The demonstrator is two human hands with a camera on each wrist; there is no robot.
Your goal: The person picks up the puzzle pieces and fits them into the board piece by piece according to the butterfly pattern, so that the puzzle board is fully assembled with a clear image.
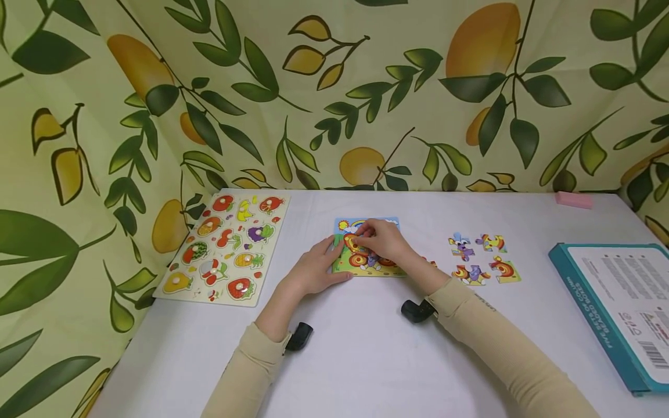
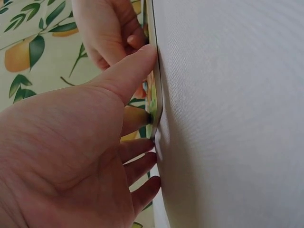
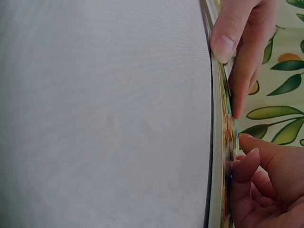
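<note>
A small jigsaw puzzle board [image 1: 342,267] with a colourful cartoon picture lies on the white table. My left hand [image 1: 315,268] rests at its left side, thumb along the near edge and index finger on the board. In the left wrist view the other fingers of the left hand [image 2: 90,137] reach down beside the board's corner, fairly straight. Over the board, my right hand [image 1: 388,239] pinches a red-and-orange puzzle piece [image 1: 351,242] between thumb and bent fingers, close to the picture's upper left. The right wrist view shows the right hand's curled fingertips [image 3: 247,159] right at the board's surface.
Several loose puzzle pieces [image 1: 462,247] lie right of the board, one partly behind the right forearm. A fruit peg board [image 1: 251,299] is at the left. On the right are a teal-edged box [image 1: 590,313] and a pink block [image 1: 574,200]. A patterned curtain [image 1: 324,128] borders the table.
</note>
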